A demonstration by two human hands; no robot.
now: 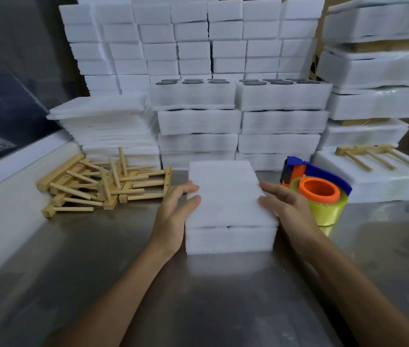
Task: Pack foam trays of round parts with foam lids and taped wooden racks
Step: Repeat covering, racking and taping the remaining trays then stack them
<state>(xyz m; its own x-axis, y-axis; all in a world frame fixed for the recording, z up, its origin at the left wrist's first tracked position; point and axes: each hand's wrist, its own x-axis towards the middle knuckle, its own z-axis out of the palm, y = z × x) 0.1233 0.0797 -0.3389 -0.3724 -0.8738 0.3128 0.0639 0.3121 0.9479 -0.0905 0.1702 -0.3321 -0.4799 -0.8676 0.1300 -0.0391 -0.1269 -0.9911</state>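
Palms inward, left hand [173, 211] and right hand [288, 206] flank the foam lid [226, 194], fingers spread wide.

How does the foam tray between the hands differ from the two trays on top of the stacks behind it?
The front tray is covered by a white foam lid, so its contents are hidden; the top trays behind are uncovered, showing dark round parts. The front tray sits alone on the metal table, with the left hand and right hand at its sides; the others crown stacks, untouched. All are white foam blocks.
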